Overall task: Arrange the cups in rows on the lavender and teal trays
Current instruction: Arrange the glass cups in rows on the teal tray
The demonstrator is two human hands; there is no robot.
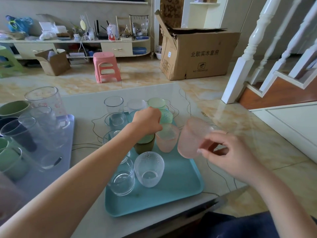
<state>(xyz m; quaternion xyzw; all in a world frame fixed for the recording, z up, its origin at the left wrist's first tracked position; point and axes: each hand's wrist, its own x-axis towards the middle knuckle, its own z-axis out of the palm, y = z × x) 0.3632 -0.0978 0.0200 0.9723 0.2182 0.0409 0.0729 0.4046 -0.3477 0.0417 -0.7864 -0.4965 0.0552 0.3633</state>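
Note:
The teal tray point(180, 182) lies in the middle of the table and holds several cups: clear glasses, a dimpled clear cup point(148, 169), a pink dimpled cup point(167, 140), teal and green ones behind. My left hand point(147, 120) reaches over the tray and grips a green cup point(145, 143) from above. My right hand point(228, 155) pinches the rim of a frosted pink cup point(193, 136), held tilted just above the tray's right edge. The lavender tray point(68, 134) at the left carries several clear glasses and dark and green mugs.
The glass-topped table point(197, 100) ends close to me and at the right. On the floor beyond stand a pink stool point(106, 67), a large cardboard box point(199, 54) and a smaller box. A white stair railing point(253, 48) rises at the right.

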